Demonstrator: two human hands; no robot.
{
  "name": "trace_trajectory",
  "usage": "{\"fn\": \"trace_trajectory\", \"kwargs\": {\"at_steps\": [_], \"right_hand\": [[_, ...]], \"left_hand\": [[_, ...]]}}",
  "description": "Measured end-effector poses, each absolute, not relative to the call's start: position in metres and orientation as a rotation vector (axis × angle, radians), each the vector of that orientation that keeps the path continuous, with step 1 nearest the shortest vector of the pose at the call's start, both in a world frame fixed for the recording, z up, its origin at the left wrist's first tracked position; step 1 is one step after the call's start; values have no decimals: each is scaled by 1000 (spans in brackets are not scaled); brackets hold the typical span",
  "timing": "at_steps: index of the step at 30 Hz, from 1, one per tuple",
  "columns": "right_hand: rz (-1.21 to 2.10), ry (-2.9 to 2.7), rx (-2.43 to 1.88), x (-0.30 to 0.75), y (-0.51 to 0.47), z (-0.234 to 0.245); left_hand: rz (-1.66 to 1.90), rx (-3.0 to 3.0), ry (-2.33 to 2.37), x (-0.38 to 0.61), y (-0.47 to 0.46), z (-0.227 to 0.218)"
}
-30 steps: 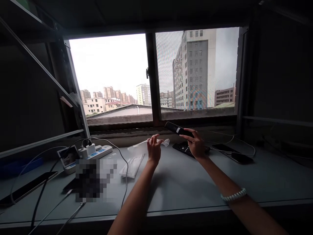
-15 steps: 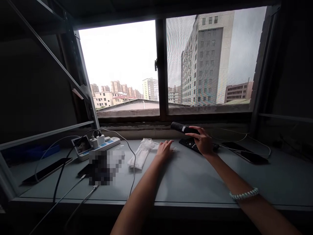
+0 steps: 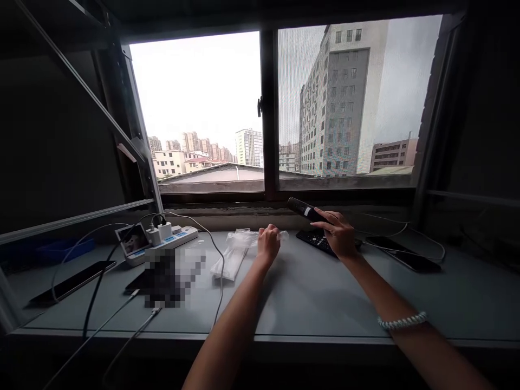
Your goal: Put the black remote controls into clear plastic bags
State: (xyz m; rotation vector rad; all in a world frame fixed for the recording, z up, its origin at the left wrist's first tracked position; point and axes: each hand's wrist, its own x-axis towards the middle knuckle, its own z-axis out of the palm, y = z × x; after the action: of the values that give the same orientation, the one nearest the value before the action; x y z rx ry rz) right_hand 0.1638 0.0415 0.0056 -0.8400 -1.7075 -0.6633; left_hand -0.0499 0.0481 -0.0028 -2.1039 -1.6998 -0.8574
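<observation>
Black device (image 3: 299,206), hands (image 3: 342,238) gripping it right, plastic (image 3: 234,259) left, desk's front edge (image 3: 317,339) well apart

grey desktop (image 3: 309,309), white power strip (image 3: 181,238) back left, crumpled plastic (image 3: 232,263) mid-desk, black buttoned device (image 3: 314,241), dark phone (image 3: 406,254) at right

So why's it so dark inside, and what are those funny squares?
Head view: the bright glass window probably makes indoors look dark, its left side washed out white; head view: the squares are blocky blurring over part of the flat grey tabletop; head view: the black stick-shaped object with a white label in the bare right hand shows little detail.
</observation>
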Motion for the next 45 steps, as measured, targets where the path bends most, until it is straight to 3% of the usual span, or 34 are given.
{"fn": "trace_trajectory", "kwargs": {"at_steps": [6,18,36,45], "right_hand": [[-390,-1610,-825,157,45,6],[369,-759,-997,161,57,17],[222,-978,-994,152,47,18],[503,-1387,-895,136,40,14]], "left_hand": [[-950,-2054,-1682,-49,46,-1],[-943,-2143,-1575,-44,46,-5],[-869,-2164,-1469,-32,37,-2],[-813,-2142,-1466,-28,33,2]]}}
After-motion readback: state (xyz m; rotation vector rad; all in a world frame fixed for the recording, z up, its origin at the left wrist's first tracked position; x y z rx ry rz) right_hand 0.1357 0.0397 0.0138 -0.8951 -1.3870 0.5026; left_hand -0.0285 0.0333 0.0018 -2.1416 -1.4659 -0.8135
